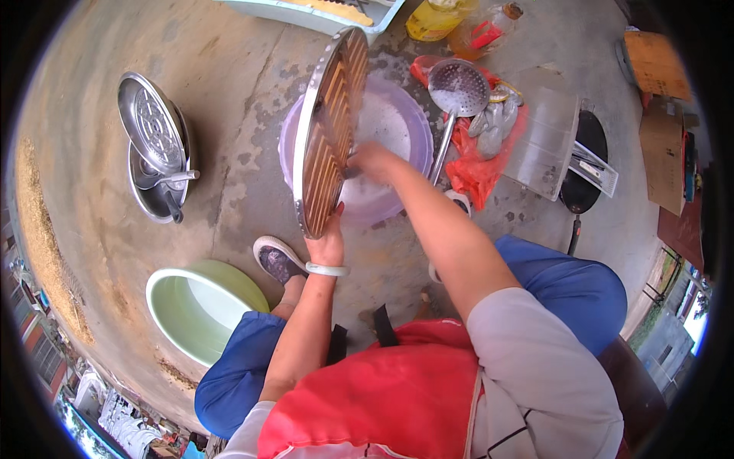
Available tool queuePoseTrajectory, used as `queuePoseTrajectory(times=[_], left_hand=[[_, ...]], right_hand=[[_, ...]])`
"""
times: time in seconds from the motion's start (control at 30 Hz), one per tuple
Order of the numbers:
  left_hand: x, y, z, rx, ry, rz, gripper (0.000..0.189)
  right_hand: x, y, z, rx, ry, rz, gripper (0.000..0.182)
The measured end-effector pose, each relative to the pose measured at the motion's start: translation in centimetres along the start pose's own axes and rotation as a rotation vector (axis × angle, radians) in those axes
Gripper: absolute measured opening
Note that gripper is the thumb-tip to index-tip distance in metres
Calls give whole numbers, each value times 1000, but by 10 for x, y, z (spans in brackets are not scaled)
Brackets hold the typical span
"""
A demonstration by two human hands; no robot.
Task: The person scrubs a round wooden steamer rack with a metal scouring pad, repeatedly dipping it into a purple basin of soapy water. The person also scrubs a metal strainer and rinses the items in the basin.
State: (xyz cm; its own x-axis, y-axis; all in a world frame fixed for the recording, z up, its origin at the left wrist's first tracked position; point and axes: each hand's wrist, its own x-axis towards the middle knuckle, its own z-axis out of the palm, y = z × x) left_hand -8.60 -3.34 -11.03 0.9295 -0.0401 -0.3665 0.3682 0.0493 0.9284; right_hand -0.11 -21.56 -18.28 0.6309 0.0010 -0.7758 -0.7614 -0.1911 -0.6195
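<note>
A round slatted steamer tray (330, 137), brown with a studded metal rim, stands on edge over a purple plastic basin (421, 137). My left hand (325, 244) grips the tray's lower rim. Against the slatted face rests my right hand (375, 162), blurred, its fingertips partly hidden; whether it holds anything is unclear. Whitish, sudsy water (387, 123) shows inside the basin. A perforated metal skimmer (459, 89) lies just right of the basin, its long handle running down beside the basin's rim.
Steel pans (155, 143) and a green tub (206, 310) stand left. Red plastic bags (467, 172), wet gloves (493, 123), a clear plastic bin (542, 135) and a black frying pan (585, 189) lie right. Bottles (438, 20) and a light-blue crate (321, 23) are at the far side.
</note>
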Motion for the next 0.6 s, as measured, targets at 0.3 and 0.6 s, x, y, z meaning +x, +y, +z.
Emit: queuePoseTrajectory(times=[0.3, 0.6], left_hand=[[3, -4, -15, -9, -49, -31, 56], [-5, 8, -16, -183, 77, -160, 55]], right_hand=[[-19, 1, -32, -156, 155, -50, 36], [-20, -4, -14, -893, 118, -292, 35]])
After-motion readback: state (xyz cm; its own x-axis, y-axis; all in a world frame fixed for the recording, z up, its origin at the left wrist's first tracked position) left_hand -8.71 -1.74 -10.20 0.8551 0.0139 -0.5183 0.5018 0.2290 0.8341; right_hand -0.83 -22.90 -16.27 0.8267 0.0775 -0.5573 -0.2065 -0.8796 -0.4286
